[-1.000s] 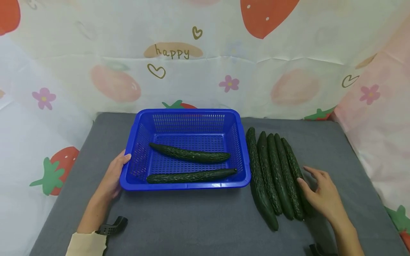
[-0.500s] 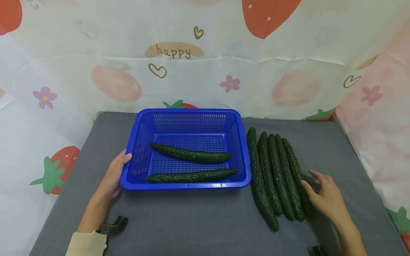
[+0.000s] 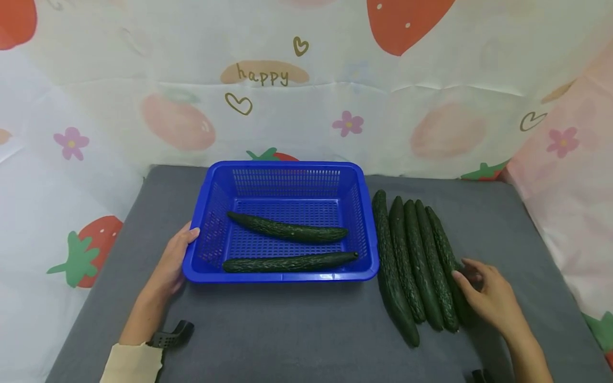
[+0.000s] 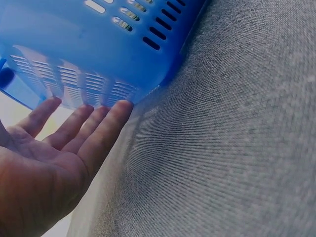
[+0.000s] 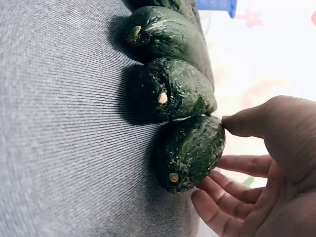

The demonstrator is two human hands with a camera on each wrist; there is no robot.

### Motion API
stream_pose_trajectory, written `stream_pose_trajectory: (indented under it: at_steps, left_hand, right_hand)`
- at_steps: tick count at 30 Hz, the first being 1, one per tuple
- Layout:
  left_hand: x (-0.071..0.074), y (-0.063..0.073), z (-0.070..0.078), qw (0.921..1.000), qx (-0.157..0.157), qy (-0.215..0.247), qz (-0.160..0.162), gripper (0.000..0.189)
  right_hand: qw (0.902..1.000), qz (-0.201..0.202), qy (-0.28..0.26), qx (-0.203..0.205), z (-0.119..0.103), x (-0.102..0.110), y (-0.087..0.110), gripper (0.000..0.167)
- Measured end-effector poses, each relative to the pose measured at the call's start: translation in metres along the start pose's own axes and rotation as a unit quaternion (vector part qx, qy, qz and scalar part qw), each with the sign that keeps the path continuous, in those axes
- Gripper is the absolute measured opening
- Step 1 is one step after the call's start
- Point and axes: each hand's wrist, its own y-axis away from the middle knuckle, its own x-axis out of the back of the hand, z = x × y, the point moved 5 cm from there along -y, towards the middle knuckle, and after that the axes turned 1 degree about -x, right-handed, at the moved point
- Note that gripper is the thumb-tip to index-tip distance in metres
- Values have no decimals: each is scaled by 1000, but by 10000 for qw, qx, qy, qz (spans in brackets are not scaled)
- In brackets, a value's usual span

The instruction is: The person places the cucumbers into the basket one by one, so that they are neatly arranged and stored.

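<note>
A blue plastic basket (image 3: pixel 209 272) stands on the grey table, with two dark green cucumbers (image 3: pixel 287 229) lying apart inside it. My left hand (image 3: pixel 174 258) holds its left side, thumb over the rim and fingertips against the outer wall, as the left wrist view shows. To the right of the basket, several cucumbers (image 3: pixel 419 266) lie side by side. My right hand (image 3: pixel 493 295) is at the rightmost cucumber (image 5: pixel 192 153), its thumb on one side and its fingers on the other, touching it. The hand partly hides that cucumber's near end in the head view.
A grey cloth (image 3: pixel 287 335) covers the table. Behind it hangs a pale curtain (image 3: pixel 306 122) printed with strawberries, flowers and hearts. A black strap (image 3: pixel 172 335) is on my left wrist.
My right hand has shifted slightly along the rightmost cucumber towards me, its thumb and fingers closing in on it. The left hand and the basket keep their places.
</note>
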Motion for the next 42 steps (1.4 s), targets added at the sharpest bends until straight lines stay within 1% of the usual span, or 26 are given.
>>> stream_pose_trajectory:
  at_steps: [3,12,19,26,31,36,42]
  left_hand:
    - [0,0,0,10000,1,-51,-8,68]
    - [0,0,0,10000,60,-48,12,70]
    - [0,-1,1,10000,98,2,14,69]
    - [1,0,0,9999,100,19,12,66]
    - [0,-2,0,9999,13,104,19,66]
    - [-6,-9,-2,9995,-38,282,-99,66]
    - [-2,-2,0,9996,26,259,-62,66]
  right_hand:
    - [9999,-143,-11,-53,-2,-1,-1,60]
    - [9968,-652,95,-443,-4,-4,-2,71]
    - [9936,-1033,109,-451,-4,-2,-7,74]
    - [9873,-1409,41,-731,-1,0,-11,79]
    - [9808,-1756,-10,-845,-3,5,-18,76]
    - [9748,-1976,248,-1008,-2,13,-21,78]
    - [9721,-2032,630,-992,-8,10,-22,82]
